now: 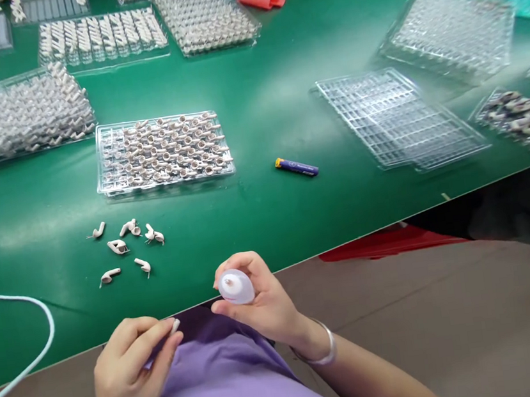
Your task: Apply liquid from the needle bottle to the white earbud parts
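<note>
We've got the right hand (262, 298) wrapped around a small white bottle (235, 286), left hand (126, 370) pinching a tiny white piece (175, 326), loose earbud shells (128, 244) near on the green table (283, 112).

A green table (281, 93) carries a clear tray (166, 184) filled with white earbud shells at its middle, with loose white earbud shells (117, 246) scattered nearer the front edge. A small blue tube (296, 167) lies just right of the tray. 2 empty clear trays (400, 117) lie further right, and a white cable (51, 324) curves at the left.
</note>
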`<action>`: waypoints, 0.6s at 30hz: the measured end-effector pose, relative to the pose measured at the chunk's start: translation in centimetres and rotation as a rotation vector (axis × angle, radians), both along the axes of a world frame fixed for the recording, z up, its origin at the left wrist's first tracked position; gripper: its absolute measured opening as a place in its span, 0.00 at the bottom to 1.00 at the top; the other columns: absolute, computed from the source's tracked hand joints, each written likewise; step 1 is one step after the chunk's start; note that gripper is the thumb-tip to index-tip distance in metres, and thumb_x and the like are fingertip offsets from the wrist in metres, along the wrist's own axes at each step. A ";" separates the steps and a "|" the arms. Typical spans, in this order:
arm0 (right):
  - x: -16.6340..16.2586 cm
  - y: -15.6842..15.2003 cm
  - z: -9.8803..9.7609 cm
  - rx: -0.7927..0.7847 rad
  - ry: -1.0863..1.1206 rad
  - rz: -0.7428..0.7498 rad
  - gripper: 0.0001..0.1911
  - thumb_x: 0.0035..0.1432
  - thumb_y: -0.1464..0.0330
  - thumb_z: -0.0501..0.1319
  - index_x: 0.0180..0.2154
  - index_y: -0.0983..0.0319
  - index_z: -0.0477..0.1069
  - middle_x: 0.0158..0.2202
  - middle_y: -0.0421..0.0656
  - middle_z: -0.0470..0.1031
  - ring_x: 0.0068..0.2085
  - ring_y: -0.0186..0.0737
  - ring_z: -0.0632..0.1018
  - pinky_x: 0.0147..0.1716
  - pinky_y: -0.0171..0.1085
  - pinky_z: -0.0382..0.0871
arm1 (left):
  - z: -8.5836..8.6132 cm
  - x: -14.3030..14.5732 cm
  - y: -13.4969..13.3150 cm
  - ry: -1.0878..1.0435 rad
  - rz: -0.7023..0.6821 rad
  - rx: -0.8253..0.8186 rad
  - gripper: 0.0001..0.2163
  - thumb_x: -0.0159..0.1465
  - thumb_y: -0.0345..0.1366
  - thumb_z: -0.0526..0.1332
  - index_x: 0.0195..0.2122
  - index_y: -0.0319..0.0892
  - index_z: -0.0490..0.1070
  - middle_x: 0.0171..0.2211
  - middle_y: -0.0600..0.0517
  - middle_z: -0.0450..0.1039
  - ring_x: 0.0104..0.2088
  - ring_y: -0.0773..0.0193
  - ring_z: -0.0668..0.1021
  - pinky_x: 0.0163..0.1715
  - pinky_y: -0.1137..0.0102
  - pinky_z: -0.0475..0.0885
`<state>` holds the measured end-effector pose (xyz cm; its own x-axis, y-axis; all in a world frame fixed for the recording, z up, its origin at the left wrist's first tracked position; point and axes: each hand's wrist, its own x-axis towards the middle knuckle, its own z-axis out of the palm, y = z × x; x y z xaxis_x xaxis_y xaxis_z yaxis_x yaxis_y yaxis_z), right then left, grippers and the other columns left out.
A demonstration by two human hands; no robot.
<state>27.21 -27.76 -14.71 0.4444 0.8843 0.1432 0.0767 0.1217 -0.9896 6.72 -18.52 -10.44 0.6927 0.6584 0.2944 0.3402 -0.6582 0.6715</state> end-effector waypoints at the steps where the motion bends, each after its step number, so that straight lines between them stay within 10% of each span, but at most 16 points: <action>1: 0.0 0.0 0.0 -0.001 -0.004 -0.002 0.21 0.55 0.58 0.69 0.42 0.56 0.62 0.34 0.38 0.73 0.31 0.34 0.75 0.28 0.33 0.71 | 0.0 0.0 0.0 -0.001 -0.008 0.009 0.11 0.59 0.27 0.67 0.42 0.45 0.77 0.32 0.53 0.76 0.30 0.68 0.78 0.32 0.76 0.73; 9: 1.8 1.0 0.0 -0.026 -0.019 -0.096 0.21 0.53 0.60 0.71 0.42 0.56 0.63 0.33 0.38 0.71 0.30 0.34 0.74 0.27 0.32 0.71 | 1.3 2.7 4.5 -0.058 -0.026 0.062 0.06 0.59 0.32 0.67 0.38 0.48 0.80 0.28 0.56 0.75 0.27 0.70 0.76 0.28 0.76 0.71; 18: 3.3 2.6 -1.5 -0.034 0.045 -0.214 0.23 0.52 0.59 0.71 0.43 0.57 0.62 0.33 0.38 0.72 0.30 0.35 0.74 0.28 0.33 0.72 | 3.2 12.5 22.6 -0.031 0.235 0.356 0.09 0.62 0.36 0.61 0.38 0.43 0.82 0.36 0.49 0.80 0.37 0.60 0.79 0.41 0.68 0.71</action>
<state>30.47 -25.15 -16.22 0.6276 0.7733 0.0904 0.0529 0.0734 -0.9959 19.24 4.07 -7.24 0.5232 0.6511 0.5499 0.4920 -0.7576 0.4289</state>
